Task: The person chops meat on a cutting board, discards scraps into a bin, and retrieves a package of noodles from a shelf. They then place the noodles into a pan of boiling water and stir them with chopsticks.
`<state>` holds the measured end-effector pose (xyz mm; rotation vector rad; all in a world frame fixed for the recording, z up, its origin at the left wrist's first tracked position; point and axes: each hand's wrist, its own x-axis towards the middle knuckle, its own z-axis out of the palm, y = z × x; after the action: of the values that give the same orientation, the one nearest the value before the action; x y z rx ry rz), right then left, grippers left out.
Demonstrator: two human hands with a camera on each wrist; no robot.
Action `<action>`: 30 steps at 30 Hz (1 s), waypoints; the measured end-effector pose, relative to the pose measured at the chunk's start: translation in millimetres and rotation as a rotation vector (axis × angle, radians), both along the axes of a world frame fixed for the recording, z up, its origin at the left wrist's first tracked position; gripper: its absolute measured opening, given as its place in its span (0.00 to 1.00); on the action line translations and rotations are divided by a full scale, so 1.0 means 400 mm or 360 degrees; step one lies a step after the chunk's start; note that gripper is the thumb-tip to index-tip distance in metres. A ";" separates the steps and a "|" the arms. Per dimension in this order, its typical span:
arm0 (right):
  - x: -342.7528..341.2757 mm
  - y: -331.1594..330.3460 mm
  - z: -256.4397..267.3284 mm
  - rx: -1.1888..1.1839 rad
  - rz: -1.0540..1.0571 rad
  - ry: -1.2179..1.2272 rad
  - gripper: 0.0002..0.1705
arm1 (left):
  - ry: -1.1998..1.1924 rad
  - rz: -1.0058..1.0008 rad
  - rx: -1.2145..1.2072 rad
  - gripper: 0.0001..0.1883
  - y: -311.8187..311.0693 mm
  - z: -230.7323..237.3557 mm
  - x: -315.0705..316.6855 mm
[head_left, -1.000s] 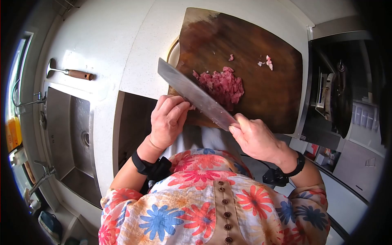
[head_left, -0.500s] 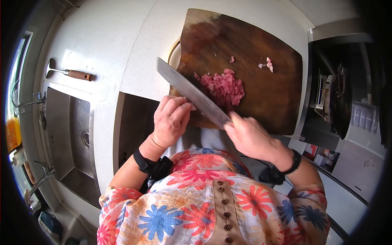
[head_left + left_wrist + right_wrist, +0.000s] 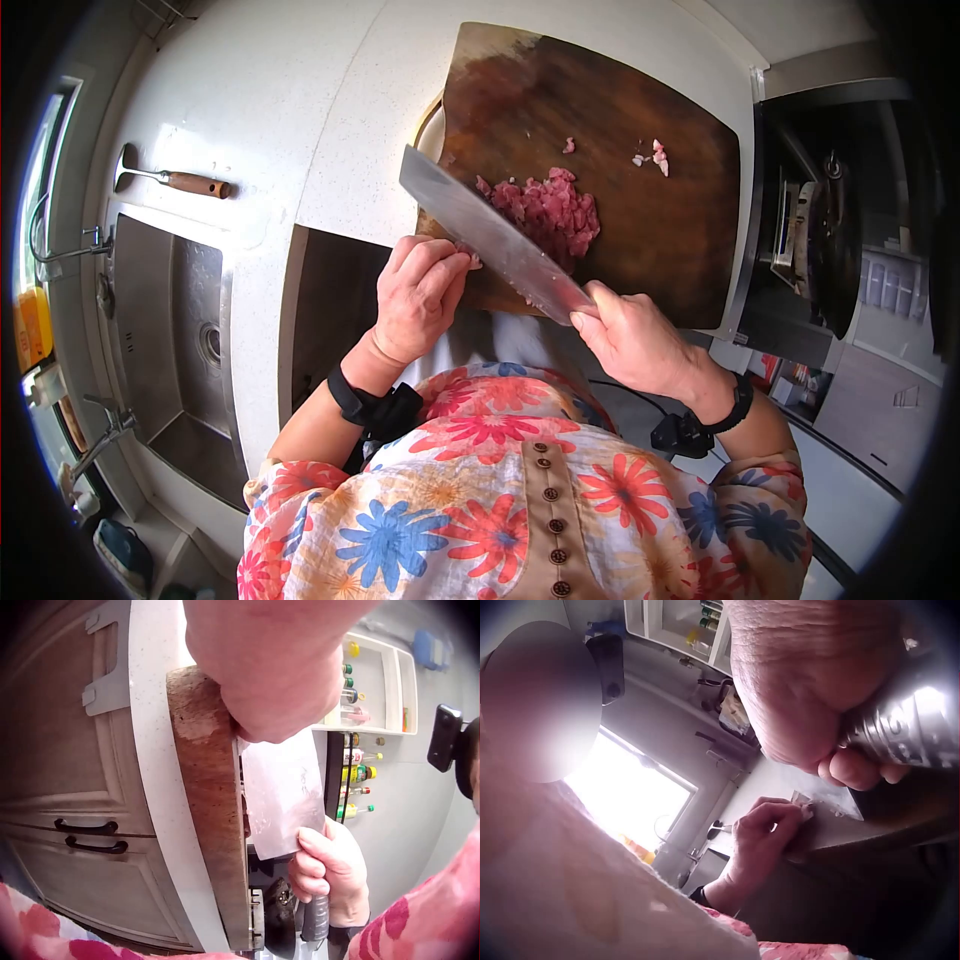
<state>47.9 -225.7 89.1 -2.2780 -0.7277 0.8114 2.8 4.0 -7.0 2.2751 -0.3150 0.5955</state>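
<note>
A wide cleaver [image 3: 490,235] slants across the near left part of the dark wooden board [image 3: 650,250]. The right hand [image 3: 640,342] grips its handle; the right wrist view shows fingers curled round the metal handle [image 3: 907,727]. Beside the blade, at the board's near edge, the left hand [image 3: 415,295] has bent fingers pinching a small pale pink piece of meat [image 3: 474,262], mostly hidden by fingers and blade. Just beyond the blade lies a pile of chopped pink meat [image 3: 555,215]. In the left wrist view the blade [image 3: 285,795] stands close to the left hand [image 3: 270,667].
Small meat scraps [image 3: 659,157] lie on the board's right side. A round pale rim [image 3: 428,135] shows under its left edge. Farther left are a wooden-handled utensil [image 3: 190,182] on the counter and a steel sink [image 3: 190,320]. A stove [image 3: 820,220] stands at the right.
The right hand and cleaver moved toward the lower left, then back to the right. The left hand has shifted very slightly and keeps its pinch beside the blade.
</note>
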 end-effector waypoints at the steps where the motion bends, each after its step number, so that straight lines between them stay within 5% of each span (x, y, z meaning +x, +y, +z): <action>1: -0.003 0.001 0.003 -0.0016 0.0019 0.0036 0.11 | -0.0004 0.0004 -0.0001 0.13 0.000 0.002 0.000; 11: 0.058 0.143 -0.042 -0.0009 0.0106 -0.0168 0.10 | -0.0003 -0.0023 0.0065 0.12 0.001 0.006 0.000; 18: 0.016 0.002 -0.025 -0.0013 0.0011 -0.0138 0.10 | 0.0021 0.0026 0.0056 0.11 -0.005 0.009 -0.001; 30: -0.026 0.004 -0.022 0.0051 -0.0010 -0.0117 0.09 | 0.0101 0.0054 0.0022 0.12 0.008 0.020 -0.013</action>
<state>37.6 -224.1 80.1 -2.2905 -0.7611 0.7116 -2.6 7.1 1.0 2.3116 -0.2505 0.5384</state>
